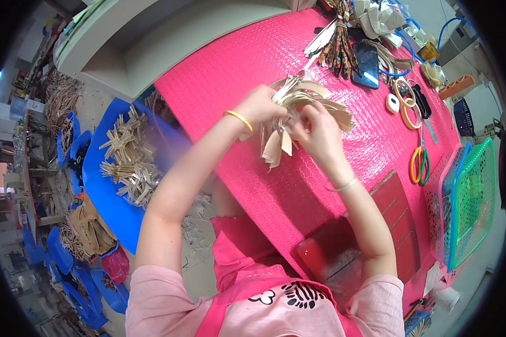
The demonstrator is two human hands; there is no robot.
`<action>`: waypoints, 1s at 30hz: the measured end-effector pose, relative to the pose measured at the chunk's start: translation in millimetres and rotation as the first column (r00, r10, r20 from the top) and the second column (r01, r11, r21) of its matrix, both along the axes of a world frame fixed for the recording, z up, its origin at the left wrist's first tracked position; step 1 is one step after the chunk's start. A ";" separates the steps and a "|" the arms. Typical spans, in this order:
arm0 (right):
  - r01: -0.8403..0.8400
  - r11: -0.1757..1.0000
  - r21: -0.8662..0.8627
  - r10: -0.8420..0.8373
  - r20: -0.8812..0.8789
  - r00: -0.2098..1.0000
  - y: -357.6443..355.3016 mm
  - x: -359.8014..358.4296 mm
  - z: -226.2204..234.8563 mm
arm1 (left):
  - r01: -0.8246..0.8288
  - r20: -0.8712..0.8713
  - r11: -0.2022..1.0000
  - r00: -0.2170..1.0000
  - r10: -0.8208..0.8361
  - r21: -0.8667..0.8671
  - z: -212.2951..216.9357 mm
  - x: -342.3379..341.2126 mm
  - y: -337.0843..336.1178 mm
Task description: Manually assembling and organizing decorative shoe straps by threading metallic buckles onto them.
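Note:
A fanned bundle of flat beige strips [305, 92] is held above the pink-covered table, its ends splaying out to both sides and downward. My left hand [260, 106], with a yellow bangle at the wrist, is closed around the bundle's left side. Against its middle, my right hand [320, 132] has its fingers curled and pinched together. What lies between the right fingertips is too small and too covered to make out. Another bundle of dark patterned strips [340, 48] lies farther back on the table.
Right of my hands lie a black phone [366, 64], tape rolls [407, 106], scissors [419, 165] and stacked plastic baskets [469, 196]. A dark red board [396, 224] sits near my right forearm. On the left, a blue container [109, 196] holds tied beige bundles; a shelf [168, 33] stands behind.

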State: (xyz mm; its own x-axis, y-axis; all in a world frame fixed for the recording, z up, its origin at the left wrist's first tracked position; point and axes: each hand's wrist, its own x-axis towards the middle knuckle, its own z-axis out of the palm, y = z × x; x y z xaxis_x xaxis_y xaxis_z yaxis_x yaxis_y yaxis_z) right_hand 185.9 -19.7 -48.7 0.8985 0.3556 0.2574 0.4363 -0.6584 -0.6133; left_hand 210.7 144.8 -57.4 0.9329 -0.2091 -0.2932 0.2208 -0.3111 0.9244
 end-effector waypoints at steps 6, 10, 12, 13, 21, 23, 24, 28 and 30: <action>-0.091 0.991 -0.094 0.065 -0.244 0.968 -27.3 -3.4 35.8 | 0.084 0.247 0.862 0.940 -0.234 0.499 19.2 -1.5 2.1; -0.156 0.983 -0.095 0.128 -0.251 0.960 -25.1 5.2 58.4 | 0.266 0.034 0.856 0.949 -0.313 0.444 38.4 11.6 25.6; -0.225 0.971 -0.080 0.195 -0.278 0.941 -22.9 11.4 58.3 | 0.265 0.103 0.851 0.933 -0.345 0.453 41.8 10.0 37.2; -0.229 0.965 -0.130 0.172 -0.346 0.922 -20.2 12.9 63.3 | 0.316 0.107 0.805 0.901 -0.420 0.502 47.3 8.2 41.2; -0.318 0.871 0.374 0.487 -0.737 0.468 -29.1 25.0 81.8 | 0.381 -0.285 0.654 0.924 -0.254 0.653 81.9 15.1 55.0; -0.362 0.846 0.392 0.528 -0.713 0.462 -25.9 23.0 82.6 | 0.374 -0.315 0.763 0.920 -0.234 0.527 84.7 15.6 58.6; -0.365 0.846 0.390 0.528 -0.711 0.464 -19.8 24.8 74.5 | 0.256 -0.315 0.917 0.936 -0.156 0.307 81.9 14.3 61.0; -0.519 0.820 0.242 0.548 -0.597 0.586 17.6 26.3 72.9 | -0.083 -0.180 0.955 0.983 0.031 -0.286 55.8 7.6 52.7; -0.329 0.827 0.457 0.495 -0.310 0.812 31.9 38.9 53.2 | -0.051 -0.175 0.899 0.984 -0.029 -0.436 45.9 -3.6 39.6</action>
State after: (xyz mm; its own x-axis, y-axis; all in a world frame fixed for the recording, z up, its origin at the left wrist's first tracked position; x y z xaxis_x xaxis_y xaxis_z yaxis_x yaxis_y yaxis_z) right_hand 224.7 12.2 4.5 0.7366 0.6691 0.0985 0.2753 -0.1636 -0.9473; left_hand 207.2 184.4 -11.5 0.8789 -0.3436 -0.3309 0.3901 0.1185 0.9131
